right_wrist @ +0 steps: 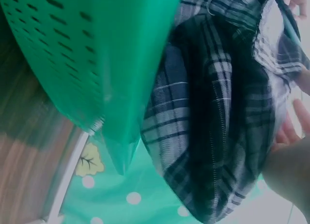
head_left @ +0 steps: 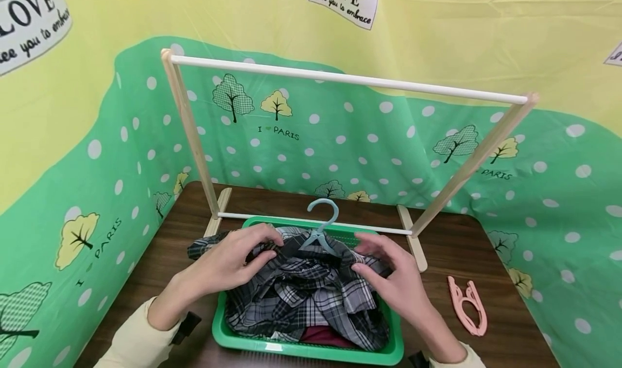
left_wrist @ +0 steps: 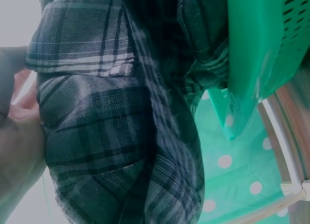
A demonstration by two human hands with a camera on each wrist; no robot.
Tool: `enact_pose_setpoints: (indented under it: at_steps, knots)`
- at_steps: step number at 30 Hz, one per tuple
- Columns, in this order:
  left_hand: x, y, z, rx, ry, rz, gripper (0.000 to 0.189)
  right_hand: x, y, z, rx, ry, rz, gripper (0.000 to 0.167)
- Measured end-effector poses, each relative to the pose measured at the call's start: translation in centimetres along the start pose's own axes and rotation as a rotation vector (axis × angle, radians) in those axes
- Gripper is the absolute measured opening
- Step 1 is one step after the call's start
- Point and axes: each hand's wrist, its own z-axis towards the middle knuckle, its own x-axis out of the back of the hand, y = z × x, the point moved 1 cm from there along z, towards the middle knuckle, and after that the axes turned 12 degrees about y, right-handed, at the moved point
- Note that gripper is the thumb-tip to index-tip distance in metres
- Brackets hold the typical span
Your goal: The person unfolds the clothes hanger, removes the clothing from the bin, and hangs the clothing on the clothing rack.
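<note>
A grey-and-black plaid shirt (head_left: 311, 298) lies bunched over a green basket (head_left: 311, 352), its collar around a light blue hanger (head_left: 318, 233). The hanger's hook stands up out of the neck. My left hand (head_left: 243, 254) pinches the cloth left of the collar between thumb and fingers. On the other side, my right hand (head_left: 389, 271) holds the shirt with its thumb in front, and the index finger is raised off the cloth. In the right wrist view the shirt (right_wrist: 218, 122) hangs beside the basket wall (right_wrist: 121, 78). Cloth hides some fingertips.
Behind the basket stands a wooden rack with a white top rail (head_left: 340, 78) and a low white bar (head_left: 384, 229). A pink folding hanger (head_left: 468, 308) lies on the brown table (head_left: 437, 314) at right. Dark red cloth (head_left: 325, 335) shows under the shirt.
</note>
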Motion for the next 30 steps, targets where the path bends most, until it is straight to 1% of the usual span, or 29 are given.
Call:
enact_pose_setpoints:
  at_steps: [4, 7, 12, 14, 17, 21, 24, 27, 30]
  knots:
    - [-0.1, -0.1, -0.1, 0.014, 0.006, -0.026, 0.03, -0.2, -0.1, 0.1, -0.007, 0.0, -0.146, 0.041]
    - [-0.2, 0.0, -0.1, 0.025, 0.021, -0.034, 0.029, -0.3, -0.1, 0.1, -0.029, 0.01, -0.18, 0.033]
    - [-0.5, 0.2, -0.1, 0.05, 0.057, -0.006, 0.028, -0.3, -0.3, 0.0, -0.109, 0.022, -0.174, 0.027]
    - [-0.7, 0.4, 0.0, 0.043, 0.076, 0.024, 0.03, -0.3, -0.4, 0.0, -0.152, 0.027, -0.163, 0.025]
    - [-1.0, 0.9, 0.1, 0.006, 0.104, 0.083, 0.033, -0.4, -0.7, -0.1, -0.194, 0.06, -0.16, 0.024]
    - [-1.6, 1.6, 0.4, -0.062, 0.142, 0.184, 0.035, -0.6, -1.1, -0.3, -0.212, 0.122, -0.158, 0.026]
    - [-2.0, 1.9, 0.5, -0.093, 0.164, 0.241, 0.035, -0.8, -1.2, -0.5, -0.235, 0.149, -0.147, 0.026]
    - [-2.1, 2.0, 0.4, -0.081, 0.174, 0.229, 0.035, -0.9, -1.2, -0.6, -0.242, 0.153, -0.138, 0.025]
    - [-2.0, 1.9, 0.3, -0.052, 0.178, 0.178, 0.037, -0.7, -0.9, -0.8, -0.188, 0.128, -0.133, 0.028]
